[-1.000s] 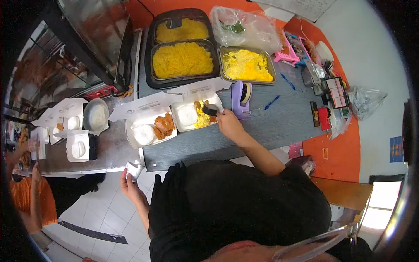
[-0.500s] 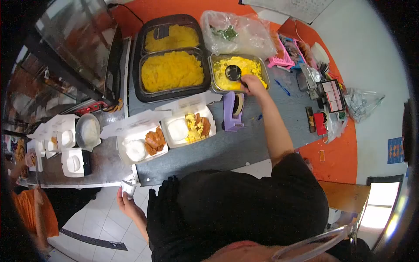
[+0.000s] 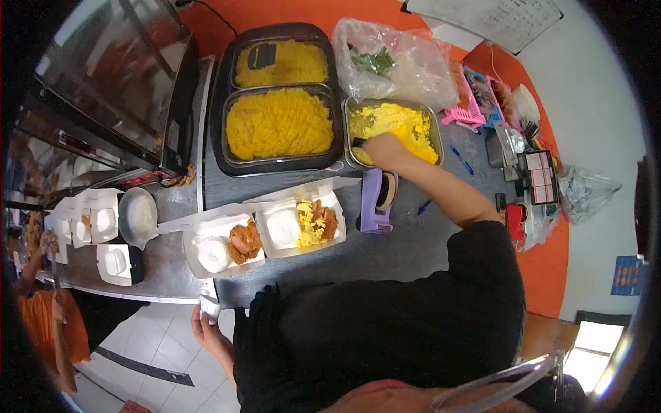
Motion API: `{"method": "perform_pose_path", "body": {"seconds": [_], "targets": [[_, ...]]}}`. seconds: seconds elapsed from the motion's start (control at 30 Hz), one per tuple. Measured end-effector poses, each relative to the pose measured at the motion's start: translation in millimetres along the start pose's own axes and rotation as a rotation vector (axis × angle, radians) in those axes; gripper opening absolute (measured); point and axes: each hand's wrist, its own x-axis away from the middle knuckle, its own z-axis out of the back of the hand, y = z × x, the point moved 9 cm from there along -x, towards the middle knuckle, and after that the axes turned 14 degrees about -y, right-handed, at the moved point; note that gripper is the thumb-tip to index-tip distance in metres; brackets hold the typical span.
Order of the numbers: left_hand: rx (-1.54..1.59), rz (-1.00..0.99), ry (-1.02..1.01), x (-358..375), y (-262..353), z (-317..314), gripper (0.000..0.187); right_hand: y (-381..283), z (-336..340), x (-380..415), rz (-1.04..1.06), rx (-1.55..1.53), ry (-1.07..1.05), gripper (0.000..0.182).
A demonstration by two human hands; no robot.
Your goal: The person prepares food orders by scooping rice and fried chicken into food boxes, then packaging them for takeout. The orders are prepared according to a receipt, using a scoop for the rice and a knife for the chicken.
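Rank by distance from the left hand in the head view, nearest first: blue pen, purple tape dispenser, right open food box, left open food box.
From the left hand:
1. Left open food box, just beyond it
2. Right open food box, adjoining on the right
3. Purple tape dispenser, right of both boxes
4. Blue pen, far right

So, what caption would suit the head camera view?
Right hand with a dark utensil at a tray of yellow food, left hand holding something white, near open meal boxes.
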Motion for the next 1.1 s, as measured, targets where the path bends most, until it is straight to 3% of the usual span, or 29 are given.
{"method": "perform_pose_path", "body": {"seconds": [0.07,0.13,0.2,0.27,0.4,0.47,0.67,0.9,1.1], "targets": [[-0.019,0.016,0.0,-0.5,2.6,-11.0,0.027,20.8,-0.7,-0.3,-0.016,-0.001,0.04,0.015],[-0.042,0.002,-0.056,-2.1,6.5,-19.5,0.027,31.9,8.6,1.1,-0.047,0.066,0.248,0.014],[-0.038,0.001,-0.076,-4.0,9.0,-21.0,0.026,21.7,15.1,2.4,-0.055,0.092,0.254,0.018],[-0.055,0.005,-0.039,-2.2,15.1,-18.1,0.026,5.1,-7.2,-4.9,0.007,0.197,-0.098,0.019],[-0.05,-0.035,-0.015,3.2,14.3,-8.3,0.026,-8.5,7.2,9.1,0.083,0.122,-0.234,0.018],[-0.022,-0.022,-0.01,5.5,9.2,-5.1,0.026,6.3,5.4,9.4,-0.027,-0.168,-0.307,0.034],[0.017,-0.004,-0.017,7.7,1.3,-3.8,0.026,4.0,-0.5,10.1,-0.02,-0.268,-0.194,0.051],[0.018,-0.014,-0.035,9.3,1.5,-7.9,0.026,8.3,7.8,21.2,-0.023,-0.339,-0.1,0.042],[-0.005,-0.016,-0.051,8.3,6.3,-15.3,0.026,8.3,21.6,19.5,0.189,-0.203,0.036,0.05]]}}
